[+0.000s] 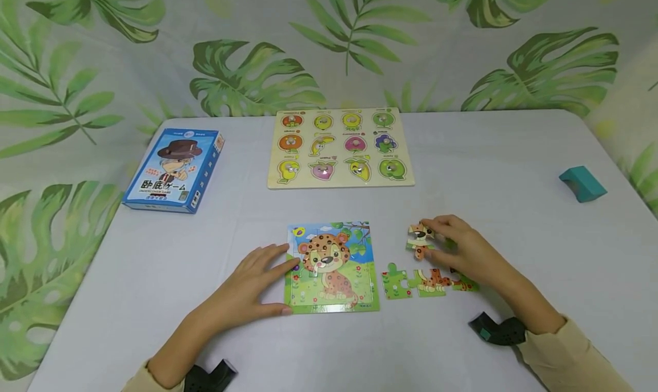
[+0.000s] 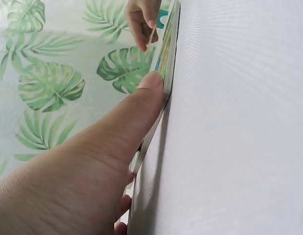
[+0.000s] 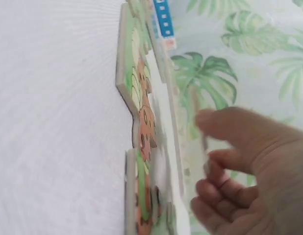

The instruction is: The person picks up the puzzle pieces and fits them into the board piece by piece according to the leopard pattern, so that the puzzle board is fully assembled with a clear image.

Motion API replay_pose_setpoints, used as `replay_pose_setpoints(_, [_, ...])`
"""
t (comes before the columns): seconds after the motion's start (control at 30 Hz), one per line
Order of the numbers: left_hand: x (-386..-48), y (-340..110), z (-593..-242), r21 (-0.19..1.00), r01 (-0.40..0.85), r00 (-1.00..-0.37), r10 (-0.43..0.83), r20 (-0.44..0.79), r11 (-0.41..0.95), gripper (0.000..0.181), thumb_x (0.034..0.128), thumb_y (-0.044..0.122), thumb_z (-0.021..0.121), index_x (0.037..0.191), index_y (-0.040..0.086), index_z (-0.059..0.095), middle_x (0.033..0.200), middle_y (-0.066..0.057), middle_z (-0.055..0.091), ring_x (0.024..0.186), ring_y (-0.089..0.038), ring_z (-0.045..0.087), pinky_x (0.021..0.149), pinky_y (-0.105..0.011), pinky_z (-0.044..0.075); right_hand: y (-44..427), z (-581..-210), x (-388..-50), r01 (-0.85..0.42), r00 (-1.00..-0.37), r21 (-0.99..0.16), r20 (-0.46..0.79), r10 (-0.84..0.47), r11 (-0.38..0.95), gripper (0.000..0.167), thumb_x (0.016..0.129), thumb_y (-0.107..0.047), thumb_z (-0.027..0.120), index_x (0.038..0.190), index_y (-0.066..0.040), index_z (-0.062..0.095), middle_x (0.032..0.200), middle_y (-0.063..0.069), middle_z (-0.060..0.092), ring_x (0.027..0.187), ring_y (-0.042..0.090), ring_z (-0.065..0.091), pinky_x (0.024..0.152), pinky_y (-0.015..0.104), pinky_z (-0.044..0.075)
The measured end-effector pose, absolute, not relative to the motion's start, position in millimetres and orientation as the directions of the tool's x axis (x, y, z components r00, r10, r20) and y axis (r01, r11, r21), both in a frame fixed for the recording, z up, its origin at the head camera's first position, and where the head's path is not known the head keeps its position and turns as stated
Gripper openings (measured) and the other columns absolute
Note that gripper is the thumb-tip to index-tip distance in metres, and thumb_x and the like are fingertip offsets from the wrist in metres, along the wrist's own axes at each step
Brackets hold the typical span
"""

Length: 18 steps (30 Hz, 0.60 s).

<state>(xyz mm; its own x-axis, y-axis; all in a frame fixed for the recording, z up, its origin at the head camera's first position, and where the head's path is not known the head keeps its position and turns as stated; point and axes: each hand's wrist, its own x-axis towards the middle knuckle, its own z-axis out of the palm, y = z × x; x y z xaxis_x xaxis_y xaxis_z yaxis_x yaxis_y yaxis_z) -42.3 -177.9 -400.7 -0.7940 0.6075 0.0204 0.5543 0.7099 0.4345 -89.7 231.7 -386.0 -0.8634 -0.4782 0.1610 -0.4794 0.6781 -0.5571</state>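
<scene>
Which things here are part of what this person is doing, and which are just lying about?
Seem in use: leopard board, touched by the left hand; puzzle piece, pinched by the right hand; loose pieces beside the board.

Seem idle: blue game box; fruit board; teal block.

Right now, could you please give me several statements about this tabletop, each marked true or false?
The right hand holds a jigsaw piece. True.
The left hand grips the blue Undercover Game box. False: it touches the leopard puzzle.
The fruit puzzle board lies beyond the leopard puzzle. True.
The teal arch block sits left of the fruit puzzle board. False: it sits right of it.
Loose jigsaw pieces lie right of the leopard puzzle. True.
</scene>
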Motion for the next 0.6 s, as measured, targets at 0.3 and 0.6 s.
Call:
replay_pose_setpoints(0.3, [-42.4,-178.0,-401.0,0.422,0.565,-0.79,0.613,0.028,0.709,0.079,0.0735,0.063,0.057,0.138,0.021,0.039,0.146,-0.005,0.021,0.133,-0.026,0.015,0.107,-0.041,0.008,194.2,-362.3,-79.2,-0.604,-0.786,-0.553,0.292,-0.546,0.574,0.059,0.072,-0.006,0.074,0.126,-0.005,0.051,0.112,0.005,0.049,0.101,0.017,0.047,0.072,0.033,0.048])
replay_pose_setpoints(0.6, [-41.9,-177.6,-400.1,0.413,0.552,-0.797,0.604,0.004,0.725,0.077,0.0751,0.063,0.056,0.139,0.023,0.037,0.147,-0.003,0.019,0.133,-0.025,0.013,0.107,-0.04,0.007,142.3,-366.6,-74.0,-0.619,-0.729,-0.612,0.211,-0.652,0.493,0.057,0.078,-0.018,0.07,0.128,-0.002,0.049,0.116,0.004,0.046,0.105,0.017,0.041,0.079,0.027,0.043])
